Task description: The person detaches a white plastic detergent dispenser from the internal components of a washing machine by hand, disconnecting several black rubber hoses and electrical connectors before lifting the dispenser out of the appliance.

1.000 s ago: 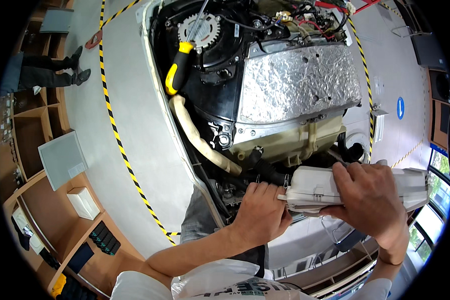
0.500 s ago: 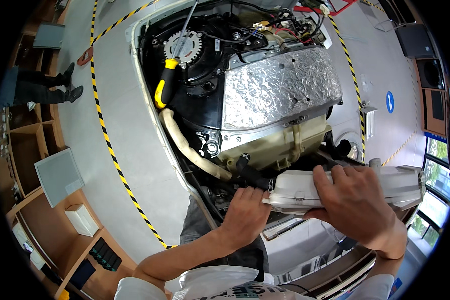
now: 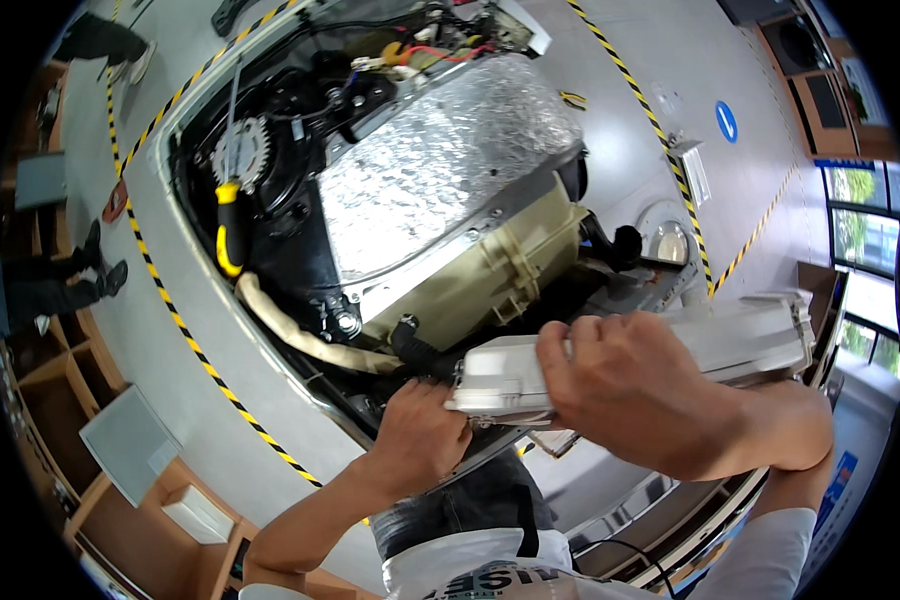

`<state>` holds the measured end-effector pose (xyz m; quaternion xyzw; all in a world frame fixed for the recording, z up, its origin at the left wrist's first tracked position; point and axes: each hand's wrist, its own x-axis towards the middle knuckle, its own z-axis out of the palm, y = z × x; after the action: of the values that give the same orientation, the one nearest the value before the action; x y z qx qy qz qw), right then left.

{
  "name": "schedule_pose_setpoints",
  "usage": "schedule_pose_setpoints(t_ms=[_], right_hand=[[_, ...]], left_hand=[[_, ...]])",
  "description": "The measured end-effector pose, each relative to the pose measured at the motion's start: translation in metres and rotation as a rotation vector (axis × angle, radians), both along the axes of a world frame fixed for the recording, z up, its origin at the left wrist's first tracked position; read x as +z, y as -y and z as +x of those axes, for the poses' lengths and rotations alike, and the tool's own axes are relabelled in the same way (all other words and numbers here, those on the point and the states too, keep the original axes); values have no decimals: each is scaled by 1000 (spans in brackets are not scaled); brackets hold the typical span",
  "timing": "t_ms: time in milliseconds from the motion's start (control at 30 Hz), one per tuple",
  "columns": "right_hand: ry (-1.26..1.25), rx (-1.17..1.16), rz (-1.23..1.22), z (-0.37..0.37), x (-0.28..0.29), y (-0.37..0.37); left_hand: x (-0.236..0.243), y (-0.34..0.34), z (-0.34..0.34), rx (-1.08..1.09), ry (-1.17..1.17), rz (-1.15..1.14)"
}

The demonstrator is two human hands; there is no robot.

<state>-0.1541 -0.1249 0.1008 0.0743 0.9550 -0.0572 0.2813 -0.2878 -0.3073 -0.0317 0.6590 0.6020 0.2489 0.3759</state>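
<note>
A whitish plastic housing [image 3: 490, 380], long and box-like, lies along the near edge of an opened washing machine [image 3: 160, 150]. My right hand [image 3: 630, 390] is closed over it, fingers across its top. At its left end my left hand [image 3: 415, 430] is closed where a short black rubber hose [image 3: 417, 350] meets the housing; its fingertips are partly hidden. The hose runs to the cream plastic tub [image 3: 480, 265], under a foil-covered panel [image 3: 440, 160]. A yellow-and-black screwdriver [image 3: 229, 230] lies across the black drum cover, by a toothed wheel [image 3: 242, 155].
Loose wires [image 3: 410, 60] sit at the machine's far end. A pale corrugated hose [image 3: 305, 345] curves along its left inside. Pliers [image 3: 573, 100] and a round door part [image 3: 665, 240] are beyond on the right. Wooden shelves [image 3: 65, 370] and other people's legs [image 3: 70, 275] appear at left.
The view has swung, so the machine appears turned and further left. Both hands keep their hold on the housing and hose end. Pliers and a second person's legs have come into view.
</note>
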Motion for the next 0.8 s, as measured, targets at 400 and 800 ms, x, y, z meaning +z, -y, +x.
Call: schedule_pose_setpoints(t_ms=[400, 800], right_hand=[[74, 45, -35, -1, 3, -6], [76, 30, -83, 14, 5, -14]], left_hand=[[1, -16, -3, -46, 61, -55], [5, 2, -3, 24, -125, 130]])
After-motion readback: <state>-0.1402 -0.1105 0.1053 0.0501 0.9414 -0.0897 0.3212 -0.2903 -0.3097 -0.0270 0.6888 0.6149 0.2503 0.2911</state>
